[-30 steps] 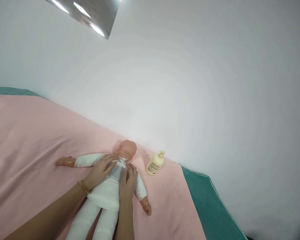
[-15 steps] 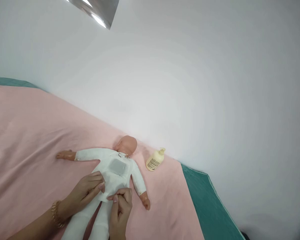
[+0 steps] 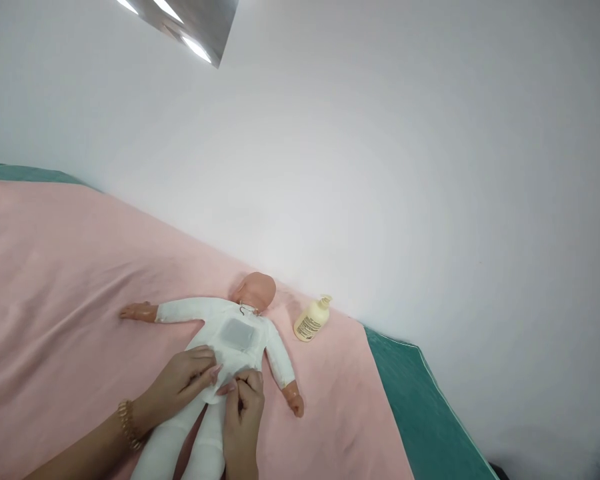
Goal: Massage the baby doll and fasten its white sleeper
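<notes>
A baby doll [image 3: 230, 360] with a white cloth body lies on its back on a pink sheet. A grey rectangular panel [image 3: 239, 334] shows on its chest. My left hand [image 3: 185, 380], a beaded bracelet on its wrist, is at one side of the doll's lower belly, fingers bent and pinching the white cloth [image 3: 215, 393] there. Opposite it, my right hand [image 3: 245, 403] is closed, thumb against forefinger, on the same white cloth. Between the hands the cloth looks creased. My fingers hide part of the waist, and whether this cloth is a separate piece I cannot tell.
A pale yellow pump bottle [image 3: 312, 320] stands right of the doll's head, near the wall [image 3: 380, 167]. Under the pink sheet [image 3: 80, 267], a green cover [image 3: 420, 393] shows at the right and far left. A shiny metallic object [image 3: 200, 27] is high on the wall.
Both hands have shifted slightly up the doll's belly and stay close together. The view has tilted a little. The doll and the bottle lie as before.
</notes>
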`<act>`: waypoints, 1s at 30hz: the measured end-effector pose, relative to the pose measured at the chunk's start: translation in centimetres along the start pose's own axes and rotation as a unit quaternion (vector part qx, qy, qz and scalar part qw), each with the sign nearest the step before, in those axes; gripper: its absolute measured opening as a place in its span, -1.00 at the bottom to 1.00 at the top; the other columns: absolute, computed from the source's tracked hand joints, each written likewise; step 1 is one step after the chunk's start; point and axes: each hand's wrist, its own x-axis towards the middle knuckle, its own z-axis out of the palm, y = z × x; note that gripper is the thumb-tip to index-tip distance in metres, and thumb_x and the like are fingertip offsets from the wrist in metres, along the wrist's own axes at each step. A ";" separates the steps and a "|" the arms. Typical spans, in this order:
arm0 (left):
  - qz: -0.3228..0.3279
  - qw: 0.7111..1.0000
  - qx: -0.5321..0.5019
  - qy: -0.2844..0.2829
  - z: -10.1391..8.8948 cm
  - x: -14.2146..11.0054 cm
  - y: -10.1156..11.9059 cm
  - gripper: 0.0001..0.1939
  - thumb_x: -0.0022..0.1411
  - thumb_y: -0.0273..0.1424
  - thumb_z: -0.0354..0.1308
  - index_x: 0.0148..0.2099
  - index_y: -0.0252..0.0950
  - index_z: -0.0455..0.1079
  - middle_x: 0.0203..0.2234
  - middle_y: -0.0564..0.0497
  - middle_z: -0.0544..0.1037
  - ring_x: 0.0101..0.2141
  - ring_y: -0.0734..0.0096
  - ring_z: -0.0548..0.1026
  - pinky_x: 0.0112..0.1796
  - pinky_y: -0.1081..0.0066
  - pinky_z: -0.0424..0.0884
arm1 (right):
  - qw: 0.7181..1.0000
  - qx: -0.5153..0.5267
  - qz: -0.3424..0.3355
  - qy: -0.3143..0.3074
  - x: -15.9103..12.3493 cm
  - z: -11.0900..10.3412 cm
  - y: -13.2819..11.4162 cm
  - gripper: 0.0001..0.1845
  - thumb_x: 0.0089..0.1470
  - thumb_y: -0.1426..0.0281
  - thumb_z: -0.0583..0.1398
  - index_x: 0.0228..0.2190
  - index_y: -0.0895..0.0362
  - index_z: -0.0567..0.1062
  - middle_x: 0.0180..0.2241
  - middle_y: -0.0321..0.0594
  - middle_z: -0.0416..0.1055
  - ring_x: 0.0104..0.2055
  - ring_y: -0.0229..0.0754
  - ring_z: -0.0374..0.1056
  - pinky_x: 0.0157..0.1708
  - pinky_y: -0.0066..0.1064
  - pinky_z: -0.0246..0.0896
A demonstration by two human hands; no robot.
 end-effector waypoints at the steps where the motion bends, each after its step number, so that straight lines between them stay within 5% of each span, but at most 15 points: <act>1: 0.013 1.000 -0.003 0.007 -0.1 0.0 0.0 -0.57 0.43 -0.27 -0.18 -0.44 -0.27 0.31 -0.52 0.03 0.38 -0.42 0.37 0.36 -0.34 0.39 0.27 | 1.000 0.005 -0.004 0.008 -0.1 -0.1 -0.3 -0.65 0.26 0.36 0.05 -0.50 0.07 0.52 -0.39 -0.22 0.38 -0.24 -0.12 0.32 -0.19 -0.27 0.22; 7: 0.037 0.999 0.015 -0.019 -0.5 0.4 -0.3 -0.64 0.42 -0.31 -0.17 -0.38 -0.27 0.32 -0.48 0.04 0.43 -0.35 0.33 0.36 -0.26 0.36 0.27 | 1.000 -0.001 0.019 0.022 -0.1 -0.4 -1.6 -0.64 0.32 0.33 -0.03 -0.30 0.05 0.55 -0.19 -0.14 0.39 -0.05 -0.09 0.31 -0.02 -0.23 0.20; 15: -0.004 0.998 0.033 -0.046 -0.3 0.9 -0.1 -0.58 0.42 -0.23 -0.14 -0.46 -0.28 0.25 -0.52 0.05 0.36 -0.38 0.34 0.33 -0.31 0.39 0.26 | 0.999 -0.030 0.023 0.001 0.4 0.1 0.1 -0.64 0.32 0.32 -0.01 -0.39 0.06 0.53 -0.27 -0.19 0.42 -0.13 -0.11 0.32 -0.07 -0.27 0.18; 30: 0.022 0.998 0.050 -0.017 -0.1 0.5 0.3 -0.70 0.39 -0.25 -0.09 -0.26 -0.24 0.41 -0.31 -0.01 0.50 -0.23 0.26 0.38 -0.15 0.30 0.29 | 0.999 -0.048 0.004 0.025 0.1 0.0 -1.3 -0.68 0.33 0.33 -0.03 -0.25 0.03 0.52 -0.16 -0.17 0.42 -0.02 -0.09 0.31 0.02 -0.22 0.15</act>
